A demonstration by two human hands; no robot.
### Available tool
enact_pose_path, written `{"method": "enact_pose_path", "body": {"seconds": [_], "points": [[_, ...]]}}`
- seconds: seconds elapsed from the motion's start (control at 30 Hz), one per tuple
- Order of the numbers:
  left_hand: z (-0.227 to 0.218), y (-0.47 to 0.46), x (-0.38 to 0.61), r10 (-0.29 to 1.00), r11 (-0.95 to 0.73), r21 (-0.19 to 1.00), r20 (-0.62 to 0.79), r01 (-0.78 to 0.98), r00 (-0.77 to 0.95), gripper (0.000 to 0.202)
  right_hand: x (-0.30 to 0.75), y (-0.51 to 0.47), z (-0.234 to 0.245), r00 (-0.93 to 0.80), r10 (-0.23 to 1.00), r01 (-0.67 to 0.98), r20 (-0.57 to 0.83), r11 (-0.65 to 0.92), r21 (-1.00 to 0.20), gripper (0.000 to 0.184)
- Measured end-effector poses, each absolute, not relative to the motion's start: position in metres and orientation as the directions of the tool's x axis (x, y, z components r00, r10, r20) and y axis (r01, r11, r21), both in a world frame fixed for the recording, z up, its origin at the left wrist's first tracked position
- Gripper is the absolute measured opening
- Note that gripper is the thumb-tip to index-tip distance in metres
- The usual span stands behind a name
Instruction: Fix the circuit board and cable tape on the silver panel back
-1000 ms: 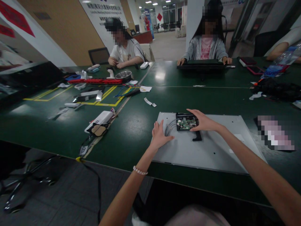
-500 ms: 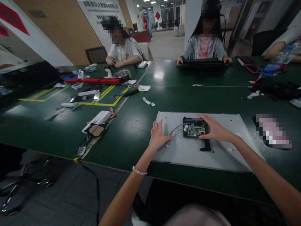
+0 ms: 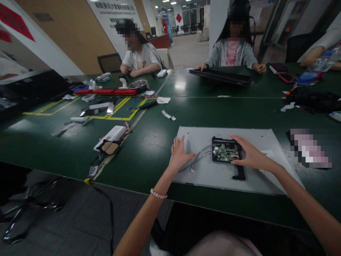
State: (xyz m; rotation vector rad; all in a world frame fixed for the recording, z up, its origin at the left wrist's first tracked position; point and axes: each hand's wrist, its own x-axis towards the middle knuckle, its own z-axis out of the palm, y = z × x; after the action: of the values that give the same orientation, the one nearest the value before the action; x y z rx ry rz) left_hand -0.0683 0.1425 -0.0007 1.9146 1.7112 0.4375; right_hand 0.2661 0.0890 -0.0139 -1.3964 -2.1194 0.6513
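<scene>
A flat grey metal panel (image 3: 197,174) lies on the table in front of me. On it sits a black frame with a green circuit board (image 3: 226,154), an arm of the frame reaching down at its right. My right hand (image 3: 249,153) grips the frame's right side, thumb below and fingers above. Grey cables (image 3: 204,152) run from the board's left side toward my left hand (image 3: 181,154). That hand rests at the panel's left edge, fingers spread, thumb pointing to the cables. Whether its palm presses on the cables is hidden.
A phone (image 3: 310,147) lies right of the panel. To the left are a white battery-like pack (image 3: 112,139) and a black cable (image 3: 112,217) over the table edge. Across the table, a person holds a dark flat panel (image 3: 221,76). A bottle (image 3: 317,67) stands far right.
My right hand has shifted the framed circuit board right and slightly toward me, its cables following. My left hand stays put. The person opposite has tilted the dark panel and freed one hand.
</scene>
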Motion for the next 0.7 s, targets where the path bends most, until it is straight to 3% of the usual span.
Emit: {"method": "enact_pose_path", "body": {"seconds": [0.2,0.33,0.4,0.57,0.7], "points": [[-0.001,0.141,-0.068,0.987,-0.035,0.594,-0.105,0.803,0.121,0.097,0.268,0.080,-0.015,-0.290,0.940,0.665,0.179,0.332,-0.669,0.087],[0.004,0.152,-0.074,0.990,-0.010,0.607,-0.107,0.795,0.094,0.088,0.272,0.084,-0.031,-0.138,0.960,0.621,0.244,0.276,-0.734,0.068],[0.010,0.171,-0.080,0.995,-0.060,0.586,-0.029,0.808,0.095,0.085,0.273,0.087,-0.042,-0.040,0.964,0.587,0.262,0.235,-0.775,0.061],[0.017,0.249,-0.103,0.955,-0.239,0.392,0.262,0.888,0.141,0.073,0.270,0.090,-0.053,0.082,0.962,0.552,0.259,0.173,-0.816,0.053],[0.013,0.304,-0.115,0.964,-0.219,0.216,0.196,0.952,0.177,0.064,0.266,0.088,-0.048,0.058,0.961,0.583,0.272,0.188,-0.791,0.052]]}}
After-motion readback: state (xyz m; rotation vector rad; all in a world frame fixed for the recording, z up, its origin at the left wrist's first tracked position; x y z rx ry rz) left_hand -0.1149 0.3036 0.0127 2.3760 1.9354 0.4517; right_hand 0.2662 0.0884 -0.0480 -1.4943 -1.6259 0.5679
